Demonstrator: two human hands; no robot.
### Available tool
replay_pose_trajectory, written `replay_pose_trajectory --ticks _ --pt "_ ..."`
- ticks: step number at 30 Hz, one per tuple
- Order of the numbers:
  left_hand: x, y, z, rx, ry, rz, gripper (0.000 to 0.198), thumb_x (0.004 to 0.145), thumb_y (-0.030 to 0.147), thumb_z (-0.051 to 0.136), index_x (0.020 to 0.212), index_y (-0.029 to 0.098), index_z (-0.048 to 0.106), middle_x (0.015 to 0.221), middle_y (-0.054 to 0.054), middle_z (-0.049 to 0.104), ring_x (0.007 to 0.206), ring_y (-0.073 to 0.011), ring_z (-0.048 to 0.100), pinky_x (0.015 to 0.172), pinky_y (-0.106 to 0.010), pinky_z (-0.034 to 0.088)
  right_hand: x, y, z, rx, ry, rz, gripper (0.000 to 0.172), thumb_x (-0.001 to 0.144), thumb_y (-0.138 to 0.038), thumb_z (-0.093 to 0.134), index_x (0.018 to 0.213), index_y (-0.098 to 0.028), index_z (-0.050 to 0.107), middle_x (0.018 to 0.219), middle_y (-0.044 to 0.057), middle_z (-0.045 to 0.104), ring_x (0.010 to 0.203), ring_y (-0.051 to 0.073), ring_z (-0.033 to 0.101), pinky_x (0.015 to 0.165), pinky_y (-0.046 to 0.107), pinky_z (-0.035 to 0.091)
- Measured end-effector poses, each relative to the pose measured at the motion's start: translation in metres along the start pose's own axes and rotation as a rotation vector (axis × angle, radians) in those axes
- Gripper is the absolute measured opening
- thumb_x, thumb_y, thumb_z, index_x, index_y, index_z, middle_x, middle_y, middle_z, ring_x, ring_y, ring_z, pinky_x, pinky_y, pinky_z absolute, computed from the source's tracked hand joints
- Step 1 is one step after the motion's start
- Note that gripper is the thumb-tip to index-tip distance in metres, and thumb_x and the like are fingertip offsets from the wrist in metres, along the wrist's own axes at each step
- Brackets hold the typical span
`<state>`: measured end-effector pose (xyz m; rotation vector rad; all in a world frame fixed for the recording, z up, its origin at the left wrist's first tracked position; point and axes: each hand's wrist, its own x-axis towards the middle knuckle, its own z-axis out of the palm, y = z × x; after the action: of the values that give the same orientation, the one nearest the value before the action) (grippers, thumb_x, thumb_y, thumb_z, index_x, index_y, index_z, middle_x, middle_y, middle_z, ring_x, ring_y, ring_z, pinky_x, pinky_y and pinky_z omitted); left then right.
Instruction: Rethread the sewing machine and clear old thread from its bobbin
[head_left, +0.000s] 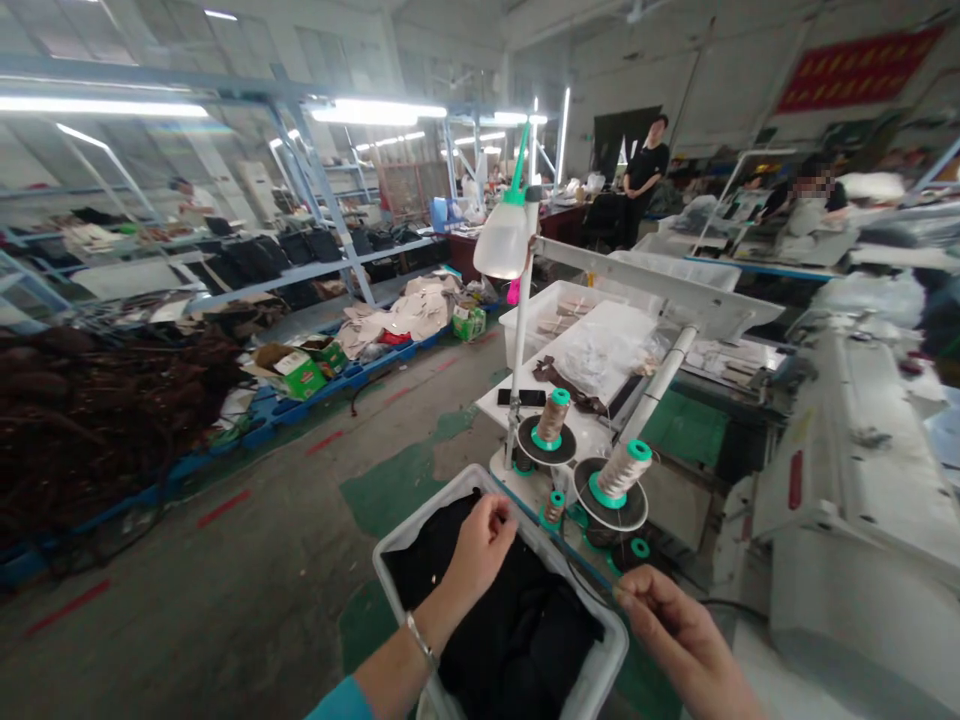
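The left hand [480, 545] pinches narrow just above black cloth [499, 630] heaped in a white plastic bin [420, 530]; the right hand [679, 635] pinches narrow beyond the bin's right rim, its hold too fine to tell; cream thread cones [621, 472] stand just past the bin; open grey floor [225, 560] spreads left.

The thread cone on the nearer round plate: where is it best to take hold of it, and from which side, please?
Probably around the middle of the wound body of the thread cone, coming from above on the near side, closest to the right hand. The body is the widest part and gives the fingers a full surface, while the round plate beneath it leaves less room low down.
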<state>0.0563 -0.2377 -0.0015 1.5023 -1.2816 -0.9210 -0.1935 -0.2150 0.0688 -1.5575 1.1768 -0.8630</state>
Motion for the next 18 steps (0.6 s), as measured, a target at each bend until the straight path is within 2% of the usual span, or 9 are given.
replay_pose_trajectory --ticks 5,9,13,16,18 --pt "-0.065 -0.034 0.0 0.017 -0.187 -0.227 0.024 0.087 0.04 0.056 0.095 0.018 0.063 0.085 -0.003 0.062 0.074 -0.0172 0.053 0.068 -0.029 0.042 0.018 0.029 0.031 0.031 -0.103 0.085 0.052 0.082 -0.069 0.06 0.072 -0.017 0.059 0.063 -0.001 0.046 0.059 0.013 0.042 0.056 0.025 0.038" --pt "-0.103 -0.068 -0.018 0.058 -0.298 -0.33 0.023 0.083 0.04 0.055 0.08 0.017 0.061 0.075 -0.002 0.06 0.072 -0.0173 0.052 0.067 -0.029 0.038 0.029 0.067 0.055 0.014 -0.103 0.175 0.057 0.076 -0.074 0.062 0.068 -0.018 0.058 0.061 -0.002 0.043 0.058 0.013 0.04 0.054 0.026 0.036" --pt "-0.119 -0.107 -0.055 0.049 -0.364 -0.342 0.023 0.08 0.04 0.055 0.078 0.018 0.061 0.076 -0.002 0.062 0.073 -0.0178 0.054 0.067 -0.028 0.038 0.017 0.107 0.083 0.004 -0.016 0.283 0.059 0.07 -0.078 0.065 0.067 -0.019 0.06 0.056 -0.003 0.041 0.052 0.011 0.035 0.047 0.024 0.03" --pt "-0.119 -0.142 -0.093 0.03 -0.429 -0.32 0.022 0.079 0.041 0.057 0.077 0.019 0.06 0.075 -0.001 0.062 0.072 -0.0177 0.054 0.066 -0.028 0.038 -0.007 0.13 0.112 -0.044 0.09 0.338 0.058 0.068 -0.077 0.066 0.066 -0.019 0.063 0.054 -0.002 0.044 0.047 0.011 0.033 0.043 0.024 0.026" --pt "-0.119 -0.167 -0.124 0.013 -0.486 -0.302 0.021 0.078 0.04 0.058 0.075 0.019 0.059 0.073 -0.001 0.061 0.071 -0.0175 0.054 0.066 -0.027 0.037 -0.025 0.14 0.138 -0.078 0.164 0.369 0.057 0.069 -0.077 0.065 0.066 -0.02 0.065 0.056 -0.001 0.048 0.045 0.01 0.032 0.04 0.024 0.024"
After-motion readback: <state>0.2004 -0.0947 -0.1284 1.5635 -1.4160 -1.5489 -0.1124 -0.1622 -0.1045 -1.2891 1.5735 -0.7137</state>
